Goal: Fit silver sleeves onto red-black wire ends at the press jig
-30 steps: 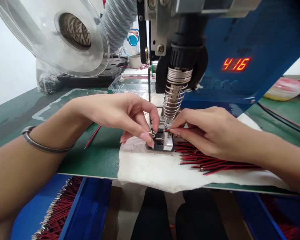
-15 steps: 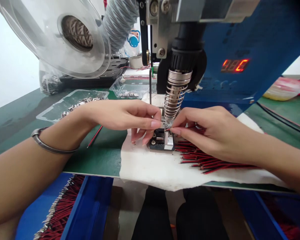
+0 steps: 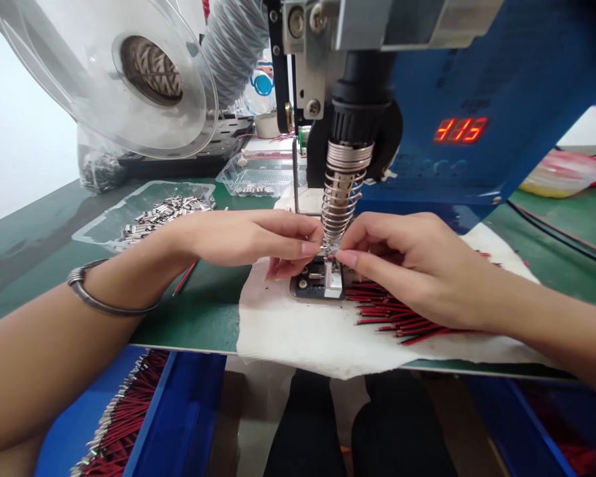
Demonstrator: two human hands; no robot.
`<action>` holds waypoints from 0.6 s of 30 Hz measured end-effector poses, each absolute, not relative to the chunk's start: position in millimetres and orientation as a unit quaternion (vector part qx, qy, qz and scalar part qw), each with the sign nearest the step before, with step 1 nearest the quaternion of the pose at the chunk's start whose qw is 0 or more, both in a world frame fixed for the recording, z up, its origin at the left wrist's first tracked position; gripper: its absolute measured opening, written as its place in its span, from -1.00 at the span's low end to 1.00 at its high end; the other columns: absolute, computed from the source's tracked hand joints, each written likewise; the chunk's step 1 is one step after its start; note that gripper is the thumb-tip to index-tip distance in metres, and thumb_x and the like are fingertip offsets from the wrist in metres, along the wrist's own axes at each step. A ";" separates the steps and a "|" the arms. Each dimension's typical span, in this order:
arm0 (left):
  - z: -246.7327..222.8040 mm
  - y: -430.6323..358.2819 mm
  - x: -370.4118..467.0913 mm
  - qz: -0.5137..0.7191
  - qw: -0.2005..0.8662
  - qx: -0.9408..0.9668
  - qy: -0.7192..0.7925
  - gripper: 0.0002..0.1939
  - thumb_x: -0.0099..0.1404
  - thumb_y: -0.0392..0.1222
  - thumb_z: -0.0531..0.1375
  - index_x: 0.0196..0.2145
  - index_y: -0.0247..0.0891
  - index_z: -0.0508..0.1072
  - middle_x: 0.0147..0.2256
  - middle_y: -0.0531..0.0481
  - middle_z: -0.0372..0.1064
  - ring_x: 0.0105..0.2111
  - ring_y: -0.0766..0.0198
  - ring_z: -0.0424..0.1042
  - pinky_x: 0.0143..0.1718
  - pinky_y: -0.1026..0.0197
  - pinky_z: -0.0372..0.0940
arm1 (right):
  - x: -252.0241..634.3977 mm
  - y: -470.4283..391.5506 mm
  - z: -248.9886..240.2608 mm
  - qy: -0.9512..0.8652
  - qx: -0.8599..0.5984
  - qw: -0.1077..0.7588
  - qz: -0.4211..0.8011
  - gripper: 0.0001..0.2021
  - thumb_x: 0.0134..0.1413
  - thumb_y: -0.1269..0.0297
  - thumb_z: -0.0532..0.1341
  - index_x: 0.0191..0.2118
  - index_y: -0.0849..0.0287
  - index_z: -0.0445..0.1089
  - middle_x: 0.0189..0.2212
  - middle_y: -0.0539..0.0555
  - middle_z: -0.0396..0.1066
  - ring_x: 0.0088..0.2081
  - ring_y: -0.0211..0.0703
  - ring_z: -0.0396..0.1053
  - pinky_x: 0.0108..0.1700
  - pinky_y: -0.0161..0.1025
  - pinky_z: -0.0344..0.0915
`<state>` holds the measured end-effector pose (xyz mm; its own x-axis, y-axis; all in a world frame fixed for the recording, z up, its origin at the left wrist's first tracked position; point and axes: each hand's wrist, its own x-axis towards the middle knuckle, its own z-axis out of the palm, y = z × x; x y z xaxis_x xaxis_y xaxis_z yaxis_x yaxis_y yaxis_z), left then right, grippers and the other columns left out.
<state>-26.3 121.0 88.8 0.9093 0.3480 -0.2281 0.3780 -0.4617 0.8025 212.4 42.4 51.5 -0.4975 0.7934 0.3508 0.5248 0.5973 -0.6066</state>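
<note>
My left hand [image 3: 253, 238] is pinched, thumb to index finger, just left of the soldering iron's tip. Whatever lies between those fingertips is too small to make out. From the right, my right hand [image 3: 412, 271] pinches a thin red-and-black wire [image 3: 332, 256], its end at the tip. Above both hands hangs the soldering iron [image 3: 346, 185], a coil spring around its shaft. Directly below the tip sits a small metal fixture [image 3: 334, 283] on a black base. A bundle of red-and-black wires [image 3: 397, 318] lies beneath my right hand on a white cloth [image 3: 288, 331].
Behind my left wrist, a clear tray [image 3: 104, 222] holds small metal parts. A clear spool [image 3: 89, 86] hangs upper left. The blue machine [image 3: 427, 172] with a red display stands behind. Below the table edge, a blue bin [image 3: 189, 397] contains wires with metal ends.
My left hand's lower fingers have curled in, and its fingertips sit closer to the iron's tip. My right hand has barely moved. The display's red figures have changed.
</note>
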 end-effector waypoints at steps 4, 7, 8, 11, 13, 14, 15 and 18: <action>89.2 119.1 -25.6 -0.010 0.486 0.845 0.221 -0.74 0.54 -0.17 0.13 -0.37 -0.21 0.39 -0.44 0.03 0.33 -0.39 0.25 0.37 -0.27 0.24 0.37 | 211.8 42.4 51.4 -0.831 -0.402 0.313 0.224 -0.82 0.41 0.21 0.21 -0.24 0.11 0.49 -0.54 -0.11 0.40 -0.55 -0.24 0.22 -0.35 -0.19 0.16; 89.5 119.1 -25.5 -0.008 0.482 0.846 0.226 -0.76 0.52 -0.19 0.14 -0.37 -0.20 0.40 -0.44 0.03 0.35 -0.39 0.26 0.38 -0.26 0.25 0.38 | 211.7 42.6 51.3 -0.829 -0.409 0.313 0.219 -0.82 0.40 0.22 0.21 -0.23 0.11 0.50 -0.54 -0.10 0.41 -0.54 -0.23 0.23 -0.34 -0.19 0.15; 89.4 119.4 -25.7 -0.008 0.481 0.847 0.227 -0.75 0.52 -0.18 0.14 -0.37 -0.20 0.40 -0.44 0.03 0.35 -0.38 0.26 0.38 -0.26 0.26 0.38 | 211.7 42.6 51.2 -0.829 -0.410 0.314 0.216 -0.83 0.40 0.22 0.21 -0.23 0.11 0.50 -0.55 -0.10 0.40 -0.55 -0.23 0.23 -0.34 -0.19 0.16; 88.8 120.6 -26.2 -0.006 0.479 0.849 0.224 -0.70 0.54 -0.11 0.15 -0.38 -0.20 0.42 -0.43 0.02 0.37 -0.38 0.25 0.39 -0.25 0.25 0.39 | 211.2 41.9 50.6 -0.832 -0.408 0.316 0.202 -0.84 0.41 0.23 0.21 -0.22 0.11 0.50 -0.57 -0.11 0.38 -0.57 -0.23 0.21 -0.33 -0.19 0.16; 88.4 121.1 -26.4 -0.009 0.475 0.851 0.222 -0.67 0.57 -0.09 0.12 -0.38 -0.21 0.42 -0.42 0.01 0.38 -0.37 0.25 0.40 -0.23 0.24 0.39 | 210.6 41.1 50.2 -0.834 -0.406 0.319 0.195 -0.84 0.42 0.25 0.22 -0.23 0.12 0.49 -0.57 -0.11 0.39 -0.57 -0.24 0.21 -0.33 -0.20 0.16; 88.4 121.1 -26.4 -0.011 0.471 0.854 0.223 -0.66 0.59 -0.10 0.10 -0.38 -0.21 0.42 -0.42 0.01 0.37 -0.36 0.25 0.40 -0.22 0.24 0.39 | 210.3 40.7 50.1 -0.834 -0.405 0.320 0.194 -0.84 0.41 0.26 0.22 -0.23 0.12 0.49 -0.57 -0.11 0.39 -0.57 -0.24 0.20 -0.33 -0.20 0.16; 88.4 120.9 -26.3 -0.013 0.464 0.857 0.224 -0.66 0.59 -0.12 0.09 -0.37 -0.21 0.42 -0.42 0.02 0.37 -0.36 0.26 0.40 -0.21 0.24 0.39 | 210.1 40.4 50.1 -0.835 -0.404 0.320 0.192 -0.85 0.41 0.27 0.22 -0.24 0.12 0.49 -0.57 -0.12 0.39 -0.57 -0.25 0.20 -0.33 -0.20 0.16; 89.0 119.5 -25.6 -0.014 0.436 0.873 0.220 -0.66 0.60 -0.14 0.07 -0.37 -0.22 0.40 -0.41 0.03 0.35 -0.35 0.27 0.39 -0.20 0.25 0.37 | 209.9 39.8 50.2 -0.837 -0.401 0.322 0.188 -0.85 0.40 0.30 0.22 -0.25 0.12 0.49 -0.57 -0.12 0.40 -0.58 -0.25 0.20 -0.34 -0.20 0.16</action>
<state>-25.6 119.5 89.0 0.9026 0.3720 -0.2167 0.3967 -0.5233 0.7542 209.9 39.8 50.2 -0.4702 0.7924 0.3887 0.5500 0.6075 -0.5732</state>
